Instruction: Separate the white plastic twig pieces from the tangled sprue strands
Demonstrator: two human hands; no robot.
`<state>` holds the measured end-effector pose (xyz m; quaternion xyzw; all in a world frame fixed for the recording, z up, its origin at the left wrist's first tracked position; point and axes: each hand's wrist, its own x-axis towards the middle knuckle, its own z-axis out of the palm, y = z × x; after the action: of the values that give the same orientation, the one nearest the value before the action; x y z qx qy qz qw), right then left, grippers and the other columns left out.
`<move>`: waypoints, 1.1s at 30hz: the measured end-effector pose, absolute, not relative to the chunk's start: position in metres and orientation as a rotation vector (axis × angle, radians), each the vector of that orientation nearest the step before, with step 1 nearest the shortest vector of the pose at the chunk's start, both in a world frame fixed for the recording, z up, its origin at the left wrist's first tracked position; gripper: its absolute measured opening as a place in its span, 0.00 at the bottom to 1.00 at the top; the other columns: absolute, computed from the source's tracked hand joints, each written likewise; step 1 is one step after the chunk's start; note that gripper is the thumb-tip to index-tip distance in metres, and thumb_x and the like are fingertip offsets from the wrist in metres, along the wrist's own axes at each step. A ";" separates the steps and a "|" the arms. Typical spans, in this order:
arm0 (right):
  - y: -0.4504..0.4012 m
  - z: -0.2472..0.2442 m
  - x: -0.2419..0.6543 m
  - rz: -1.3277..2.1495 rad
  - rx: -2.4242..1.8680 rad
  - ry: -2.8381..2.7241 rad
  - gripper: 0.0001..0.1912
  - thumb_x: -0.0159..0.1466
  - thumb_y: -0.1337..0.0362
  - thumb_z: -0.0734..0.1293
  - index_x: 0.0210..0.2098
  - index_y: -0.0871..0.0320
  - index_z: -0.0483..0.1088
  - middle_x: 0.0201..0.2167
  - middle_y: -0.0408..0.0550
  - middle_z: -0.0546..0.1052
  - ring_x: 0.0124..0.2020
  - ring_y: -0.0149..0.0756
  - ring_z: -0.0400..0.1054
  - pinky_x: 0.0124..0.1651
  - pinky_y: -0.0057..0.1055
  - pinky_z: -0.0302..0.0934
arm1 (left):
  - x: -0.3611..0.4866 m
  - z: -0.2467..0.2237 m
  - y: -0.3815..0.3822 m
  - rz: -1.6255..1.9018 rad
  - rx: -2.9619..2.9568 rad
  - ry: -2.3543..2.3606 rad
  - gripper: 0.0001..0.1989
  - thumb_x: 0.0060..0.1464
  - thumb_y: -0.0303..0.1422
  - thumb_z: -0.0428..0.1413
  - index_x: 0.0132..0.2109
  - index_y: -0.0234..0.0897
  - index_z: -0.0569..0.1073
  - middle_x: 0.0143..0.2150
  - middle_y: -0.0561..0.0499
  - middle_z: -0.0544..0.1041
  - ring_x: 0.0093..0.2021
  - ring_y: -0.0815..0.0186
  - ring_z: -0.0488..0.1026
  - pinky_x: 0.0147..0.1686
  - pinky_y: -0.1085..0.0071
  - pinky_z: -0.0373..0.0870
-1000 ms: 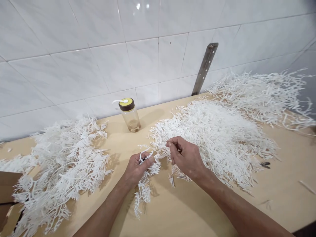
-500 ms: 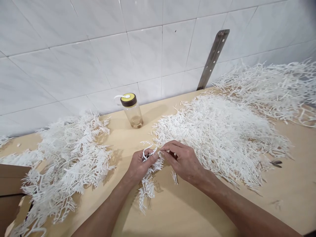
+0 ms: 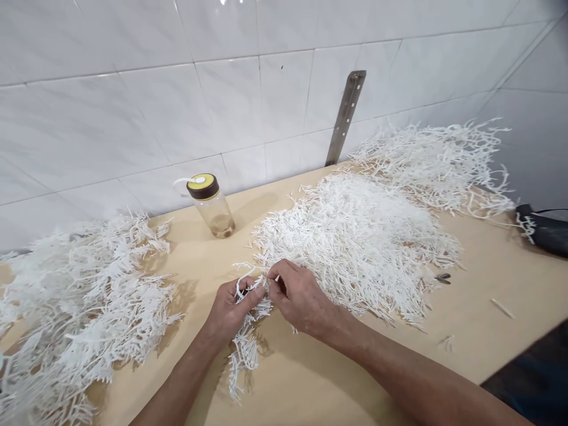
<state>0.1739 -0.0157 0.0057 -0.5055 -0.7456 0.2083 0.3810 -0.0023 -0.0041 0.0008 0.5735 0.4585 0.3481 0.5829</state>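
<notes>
My left hand [image 3: 228,310] is closed on a white branching plastic sprig [image 3: 243,350], its thumb pressed against the stem. One thin end of the sprig curls above the fingers, while the bushy part hangs below them toward the table. Touching the sprig near my left thumb, my right hand [image 3: 302,296] has thumb and forefinger pinched together; the exact spot between those fingertips is hidden. Just beyond my right hand lies a broad heap of short white plastic pieces [image 3: 355,236]. Larger white branched sprigs [image 3: 102,296] are piled to the left of my left hand.
A clear bottle [image 3: 215,210] with a yellow and dark lid stands near the tiled wall. Longer white strands [image 3: 435,160] lie at the back right, by a black bag [image 3: 548,234]. A metal strip [image 3: 346,118] leans at the wall. A small dark object [image 3: 442,278] rests beside the heap.
The view has swung to the right, so the black bag and the table's right edge now show. My right hand has turned slightly; both hands stay at the sprig.
</notes>
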 end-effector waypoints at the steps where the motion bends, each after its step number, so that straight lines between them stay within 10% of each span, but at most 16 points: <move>1: -0.015 0.005 0.173 0.523 -1.314 -1.894 0.05 0.62 0.72 0.61 0.33 0.57 0.66 0.28 0.43 0.72 0.28 0.32 0.65 0.32 0.28 0.57 | -0.002 0.001 -0.004 0.816 1.357 1.078 0.20 0.51 0.47 0.61 0.27 0.34 0.69 0.20 0.56 0.62 0.22 0.73 0.57 0.23 0.75 0.54; 7: -0.002 0.013 0.191 0.508 -1.517 -1.591 0.03 0.62 0.70 0.61 0.32 0.57 0.65 0.23 0.42 0.70 0.21 0.30 0.62 0.24 0.26 0.56 | -0.004 0.001 -0.005 0.864 1.453 1.123 0.20 0.52 0.46 0.61 0.25 0.35 0.68 0.21 0.56 0.62 0.23 0.72 0.57 0.24 0.74 0.55; 11: 0.001 0.022 0.206 0.503 -1.396 -1.489 0.03 0.63 0.68 0.60 0.34 0.57 0.65 0.36 0.48 0.77 0.24 0.28 0.66 0.25 0.26 0.59 | -0.002 0.002 -0.005 0.927 1.339 1.189 0.20 0.50 0.46 0.62 0.26 0.34 0.68 0.22 0.56 0.61 0.24 0.72 0.57 0.25 0.75 0.55; 17: 0.001 0.023 0.214 0.359 -1.441 -1.566 0.02 0.64 0.67 0.63 0.33 0.56 0.65 0.20 0.39 0.69 0.18 0.26 0.61 0.23 0.25 0.57 | -0.001 0.005 -0.007 0.943 1.179 1.191 0.18 0.48 0.46 0.64 0.31 0.35 0.71 0.22 0.56 0.64 0.22 0.73 0.58 0.23 0.76 0.54; 23: 0.006 0.020 0.219 0.182 -1.394 -1.603 0.06 0.67 0.66 0.61 0.42 0.58 0.69 0.46 0.55 0.73 0.22 0.26 0.64 0.27 0.29 0.63 | -0.008 0.000 -0.003 0.920 1.150 1.151 0.19 0.48 0.46 0.64 0.28 0.35 0.70 0.21 0.56 0.64 0.20 0.73 0.58 0.21 0.76 0.54; 33: -0.015 0.014 0.186 0.710 -1.255 -1.705 0.10 0.67 0.62 0.63 0.41 0.56 0.75 0.30 0.45 0.77 0.26 0.31 0.67 0.28 0.27 0.62 | 0.002 0.007 -0.008 0.989 1.176 1.206 0.19 0.47 0.47 0.64 0.28 0.34 0.71 0.22 0.56 0.65 0.23 0.73 0.59 0.25 0.76 0.57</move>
<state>0.1861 -0.0149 0.0141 -0.5049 -0.6860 0.2858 0.4390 0.0020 -0.0084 0.0072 0.4989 0.5117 0.4197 0.5596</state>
